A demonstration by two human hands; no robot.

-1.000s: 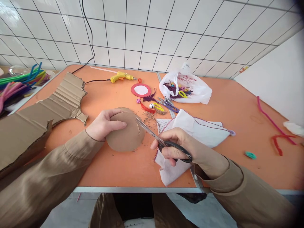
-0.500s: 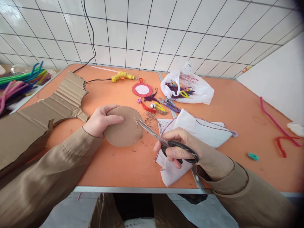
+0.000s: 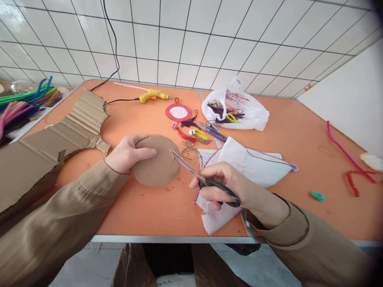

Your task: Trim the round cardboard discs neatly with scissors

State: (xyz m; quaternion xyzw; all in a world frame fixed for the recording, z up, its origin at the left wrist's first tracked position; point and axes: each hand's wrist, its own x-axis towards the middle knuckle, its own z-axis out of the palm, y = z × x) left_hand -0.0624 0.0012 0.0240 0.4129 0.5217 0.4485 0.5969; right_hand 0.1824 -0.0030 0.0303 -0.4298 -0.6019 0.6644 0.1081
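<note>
My left hand (image 3: 129,153) grips a round cardboard disc (image 3: 155,167) by its left edge, thumb on top. In my right hand (image 3: 223,185) is a pair of black-handled scissors (image 3: 189,168). Their blades look nearly closed, and the tips reach over the right part of the disc, beside a small torn mark there. Under my right hand lies a white cloth (image 3: 254,161) with dark red stitched edges. Small cardboard scraps (image 3: 191,149) are scattered just right of the disc.
A large cut cardboard sheet (image 3: 38,155) covers the left side. Behind are a yellow glue gun (image 3: 154,95), a red-rimmed disc (image 3: 178,113), purple-handled pliers (image 3: 214,130) and a white plastic bag (image 3: 251,111). Pipe cleaners (image 3: 351,151) lie at the right.
My right hand has moved slightly left, and the scissor handles have come closer together. The disc has barely moved in my left hand.
</note>
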